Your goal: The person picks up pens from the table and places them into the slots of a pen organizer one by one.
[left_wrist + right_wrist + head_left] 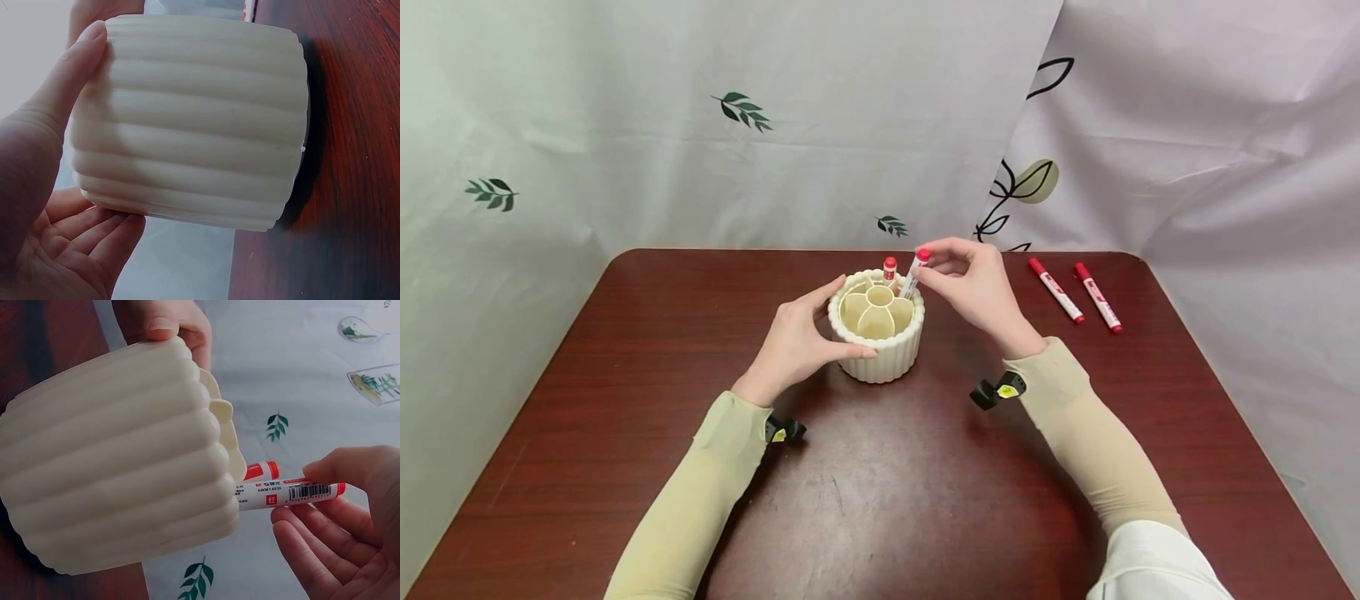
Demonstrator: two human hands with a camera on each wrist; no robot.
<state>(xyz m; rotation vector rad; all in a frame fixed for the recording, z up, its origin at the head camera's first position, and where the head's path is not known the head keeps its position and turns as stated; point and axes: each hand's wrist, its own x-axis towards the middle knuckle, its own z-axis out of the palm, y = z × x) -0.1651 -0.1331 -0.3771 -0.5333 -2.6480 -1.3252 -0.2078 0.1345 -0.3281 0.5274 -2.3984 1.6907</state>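
A cream ribbed pen holder [883,358] with petal-shaped compartments stands upright on the table. My left hand [793,342] grips it from the left, thumb across the front and fingers round the far side; the left wrist view shows thumb and fingers on the ribbed wall [194,125]. Between thumb and fingers, my right hand [973,283] pinches a white marker [290,494] with red ends, tilted, its lower part inside the holder's right rear and hidden. Another red-ended marker [890,268] stands in the holder just left of it.
Two more red-capped markers, a nearer-left one [1057,290] and a far-right one [1098,297], lie side by side on the dark red wooden table [662,400], right of my right hand. A pale leaf-patterned cloth [820,167] hangs behind the table.
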